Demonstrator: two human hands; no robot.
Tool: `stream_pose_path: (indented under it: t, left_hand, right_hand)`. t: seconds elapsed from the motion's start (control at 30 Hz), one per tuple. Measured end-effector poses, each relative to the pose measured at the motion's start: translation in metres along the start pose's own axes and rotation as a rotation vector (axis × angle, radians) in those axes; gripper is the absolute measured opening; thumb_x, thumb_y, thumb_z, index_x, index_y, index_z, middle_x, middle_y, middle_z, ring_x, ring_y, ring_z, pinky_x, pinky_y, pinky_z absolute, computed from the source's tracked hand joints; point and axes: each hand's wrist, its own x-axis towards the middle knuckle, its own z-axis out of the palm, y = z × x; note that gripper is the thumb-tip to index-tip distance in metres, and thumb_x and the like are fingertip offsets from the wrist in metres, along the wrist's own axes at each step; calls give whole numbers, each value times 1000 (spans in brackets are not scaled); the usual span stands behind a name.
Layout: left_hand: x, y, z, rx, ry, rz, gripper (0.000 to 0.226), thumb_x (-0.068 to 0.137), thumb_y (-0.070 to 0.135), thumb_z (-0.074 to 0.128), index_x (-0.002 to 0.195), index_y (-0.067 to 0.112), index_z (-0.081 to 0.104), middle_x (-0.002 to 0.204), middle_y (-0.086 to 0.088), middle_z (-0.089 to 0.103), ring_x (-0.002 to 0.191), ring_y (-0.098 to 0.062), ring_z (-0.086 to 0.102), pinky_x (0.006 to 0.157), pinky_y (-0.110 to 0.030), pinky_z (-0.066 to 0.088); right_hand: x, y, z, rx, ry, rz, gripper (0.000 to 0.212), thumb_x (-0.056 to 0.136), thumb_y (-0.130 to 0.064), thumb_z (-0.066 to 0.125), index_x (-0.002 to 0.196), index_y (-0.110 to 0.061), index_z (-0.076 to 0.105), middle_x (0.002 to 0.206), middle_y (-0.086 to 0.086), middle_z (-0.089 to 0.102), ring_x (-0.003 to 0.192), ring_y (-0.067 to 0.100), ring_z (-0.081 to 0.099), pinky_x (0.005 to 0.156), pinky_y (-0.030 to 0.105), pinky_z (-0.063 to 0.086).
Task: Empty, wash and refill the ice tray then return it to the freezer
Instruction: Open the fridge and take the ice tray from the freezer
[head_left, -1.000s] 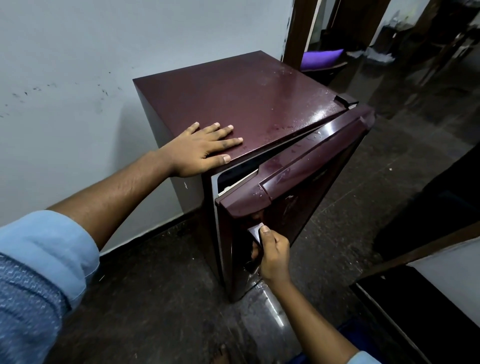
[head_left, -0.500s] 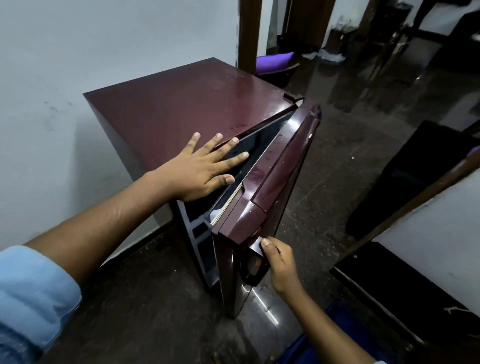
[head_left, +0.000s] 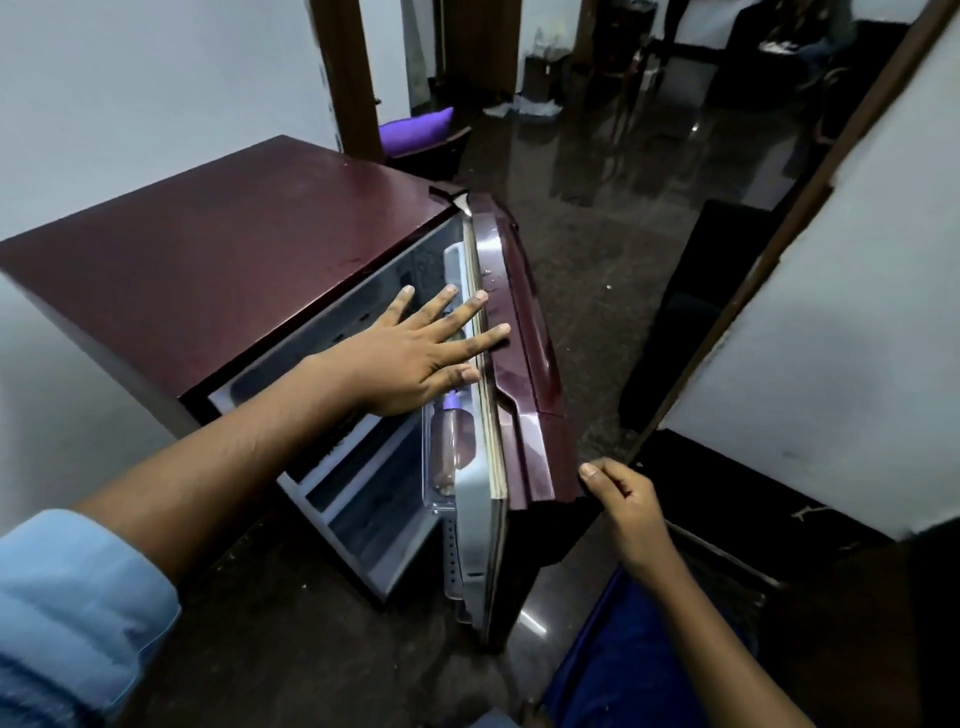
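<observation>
— Where are your hands sitting right now?

— Your left hand (head_left: 410, 358) is lying flat with its grip spread wide, fingers splayed over the open gap at the top of the small maroon metal fridge (head_left: 208, 270), fingertips reaching onto the upper edge of the maroon fridge door (head_left: 519, 374). It is holding nothing.

— And the other one?

— Your right hand (head_left: 623, 509) is curling its grip narrow at the lower outer corner of that door, thumb against the edge. I cannot tell whether you are truly gripping it.

— What is showing inside?

— The door is standing well ajar. A clear plastic bottle with a purple cap (head_left: 451, 441) is resting in the grey door shelf (head_left: 470, 499). The ice tray is not showing anywhere.
</observation>
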Motion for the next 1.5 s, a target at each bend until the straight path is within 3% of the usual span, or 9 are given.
stream_pose_path:
  t: [0.07,0.13,0.23,0.37,0.5,0.67,0.9,1.13,1.5]
  left_hand:
    - [15,10,-2,1,17,33,57,104,69,5,154,62,-21,169,13,-33,156,-21,-32,127,-60,-15]
    - [30,21,-3,20,25,53,59,102,71,4,156,62,-19,170,11,-31,157,-25,-29,128,-60,-13]
    - [54,37,-3,52,50,69,62,103,71,7,159,58,-15,172,7,-29,159,-29,-25,128,-59,-11]
    - [86,54,1,80,117,113,70,100,75,11,162,52,-11,173,3,-26,159,-32,-25,129,-57,-10]
    - [118,68,4,98,239,165,73,101,79,13,165,49,-1,174,0,-24,157,-33,-30,129,-53,-12]
    - [155,86,-5,73,278,177,74,100,80,16,166,48,2,175,-2,-20,159,-33,-24,130,-53,-9]
    - [209,103,-8,24,280,166,86,96,84,17,168,39,2,177,5,-5,161,-31,-18,131,-54,-5]
    - [253,108,3,-20,347,149,92,96,83,30,169,31,8,178,-2,1,164,-30,-2,131,-55,-1]
    - [307,130,16,-60,466,-11,97,92,87,32,168,30,13,175,-8,15,162,-34,6,129,-57,-3]
  right_hand:
    - [0,0,-19,-6,99,25,18,94,-27,62,83,-19,75,80,-2,72,78,7,64,74,25,49]
    - [3,1,-39,-18,228,56,20,90,-24,64,96,-10,78,93,3,78,89,20,71,84,38,54]
    - [10,-7,-66,-84,437,60,19,92,-8,64,101,-17,78,100,5,78,98,29,72,94,54,57]
    - [14,-50,-85,-110,670,-47,22,102,-30,53,100,-30,75,109,-3,75,105,11,67,104,48,52]
    - [18,-93,-91,-551,844,-308,44,104,-38,46,120,-6,72,133,11,65,128,24,54,113,44,38]
    - [38,-113,-78,-859,683,-317,50,99,-38,54,136,-7,64,154,15,50,142,37,42,116,51,33]
    - [89,-93,-87,-1178,492,-95,72,98,-44,58,158,-9,39,166,17,33,153,42,28,124,58,21]
    - [134,-63,-124,-1336,506,-29,83,96,-49,58,163,-8,29,169,19,27,155,46,21,126,63,8]
    - [191,-36,-181,-1330,490,-148,78,97,-57,51,162,-17,31,166,10,32,152,37,27,128,58,9]
